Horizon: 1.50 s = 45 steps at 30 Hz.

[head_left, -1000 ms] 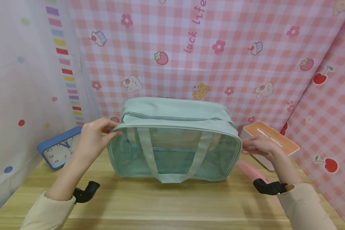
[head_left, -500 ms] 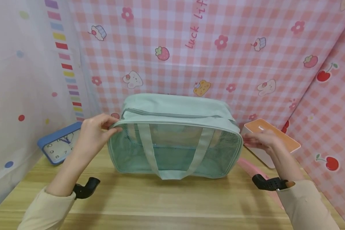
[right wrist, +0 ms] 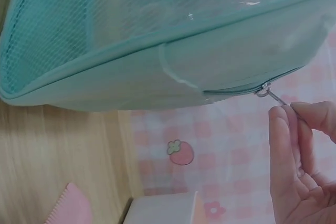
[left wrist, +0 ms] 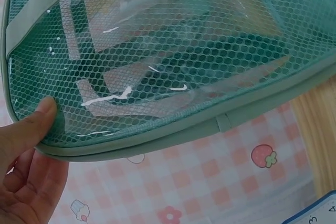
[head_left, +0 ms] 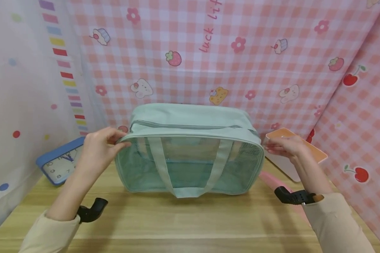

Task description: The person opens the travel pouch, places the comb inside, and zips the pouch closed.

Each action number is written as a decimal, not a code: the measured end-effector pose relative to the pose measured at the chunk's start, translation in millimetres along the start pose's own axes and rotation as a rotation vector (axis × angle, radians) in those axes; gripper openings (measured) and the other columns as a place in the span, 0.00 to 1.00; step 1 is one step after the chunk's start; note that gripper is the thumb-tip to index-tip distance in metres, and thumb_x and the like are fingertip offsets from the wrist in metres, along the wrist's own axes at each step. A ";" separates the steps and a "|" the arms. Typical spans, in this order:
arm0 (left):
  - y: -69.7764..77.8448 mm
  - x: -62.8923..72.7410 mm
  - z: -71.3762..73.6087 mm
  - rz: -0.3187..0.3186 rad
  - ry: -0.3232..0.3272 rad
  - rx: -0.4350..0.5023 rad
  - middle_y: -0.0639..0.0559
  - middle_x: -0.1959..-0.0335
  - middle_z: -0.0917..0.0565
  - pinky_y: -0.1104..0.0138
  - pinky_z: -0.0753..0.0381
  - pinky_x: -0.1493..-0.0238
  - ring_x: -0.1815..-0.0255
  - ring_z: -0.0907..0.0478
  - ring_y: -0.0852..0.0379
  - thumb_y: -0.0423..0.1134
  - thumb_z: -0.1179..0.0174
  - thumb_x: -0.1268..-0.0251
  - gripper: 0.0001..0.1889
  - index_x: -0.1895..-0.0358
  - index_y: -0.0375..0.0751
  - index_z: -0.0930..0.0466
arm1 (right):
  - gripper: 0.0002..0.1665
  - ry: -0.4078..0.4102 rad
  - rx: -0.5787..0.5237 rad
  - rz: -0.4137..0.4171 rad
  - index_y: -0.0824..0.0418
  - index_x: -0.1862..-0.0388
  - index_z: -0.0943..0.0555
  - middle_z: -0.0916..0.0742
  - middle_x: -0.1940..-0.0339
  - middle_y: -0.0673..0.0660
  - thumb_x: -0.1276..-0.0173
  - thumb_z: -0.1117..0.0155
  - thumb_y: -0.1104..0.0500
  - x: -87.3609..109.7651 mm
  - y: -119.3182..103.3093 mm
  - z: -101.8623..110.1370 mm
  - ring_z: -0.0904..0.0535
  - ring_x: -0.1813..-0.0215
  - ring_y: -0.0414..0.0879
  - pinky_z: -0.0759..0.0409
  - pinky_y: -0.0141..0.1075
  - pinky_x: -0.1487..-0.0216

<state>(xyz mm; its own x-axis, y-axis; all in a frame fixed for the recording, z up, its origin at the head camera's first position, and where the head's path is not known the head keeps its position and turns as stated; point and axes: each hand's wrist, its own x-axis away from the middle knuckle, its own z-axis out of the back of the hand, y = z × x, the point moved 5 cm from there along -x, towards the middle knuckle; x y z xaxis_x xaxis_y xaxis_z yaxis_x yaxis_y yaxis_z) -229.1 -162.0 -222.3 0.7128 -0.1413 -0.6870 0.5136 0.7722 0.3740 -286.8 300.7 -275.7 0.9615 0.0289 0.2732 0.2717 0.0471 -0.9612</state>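
A mint green bag point(head_left: 190, 172) with clear mesh front and fabric handles stands upright on the wooden table. My left hand point(head_left: 101, 144) pinches its upper left corner, thumb on the mesh side and fingers behind, as the left wrist view shows. At the bag's right end, my right hand point(head_left: 285, 146) pinches a small metal zipper pull point(right wrist: 275, 97) between thumb and fingers. The slider sits on the zipper point(right wrist: 231, 92) low on that end. Along the bag's top runs the same dark zipper line; whether its edges are parted I cannot tell.
To the left a blue-framed clock point(head_left: 61, 165) leans near the white curtain. Behind my right hand stands a white box with an orange top point(head_left: 280, 131). A pink comb point(right wrist: 71, 208) with a toothed edge lies beside it. Pink checked cloth point(head_left: 183, 84) hangs close behind the bag.
My right hand has risen slightly beside the bag's right end. The left hand keeps its hold on the corner. The whole view has shifted a little.
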 end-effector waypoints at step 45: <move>0.4 1.5 0.6 0.019 -0.014 0.011 0.41 0.72 0.15 0.55 0.18 0.72 0.71 0.17 0.45 0.27 0.32 0.56 0.07 0.71 0.35 0.18 | 0.19 0.110 0.168 0.188 0.47 0.85 0.18 0.15 0.83 0.42 0.36 0.43 0.61 27.2 -61.4 -35.5 0.18 0.75 0.33 0.18 0.25 0.68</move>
<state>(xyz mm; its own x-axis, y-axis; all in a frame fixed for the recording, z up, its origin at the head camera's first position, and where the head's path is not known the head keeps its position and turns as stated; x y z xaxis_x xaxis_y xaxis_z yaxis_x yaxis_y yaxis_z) -227.5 -162.3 -222.8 0.7291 -0.1357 -0.6708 0.5054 0.7677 0.3940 -275.8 263.1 -210.6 0.9956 -0.0554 0.0756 0.0859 0.2160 -0.9726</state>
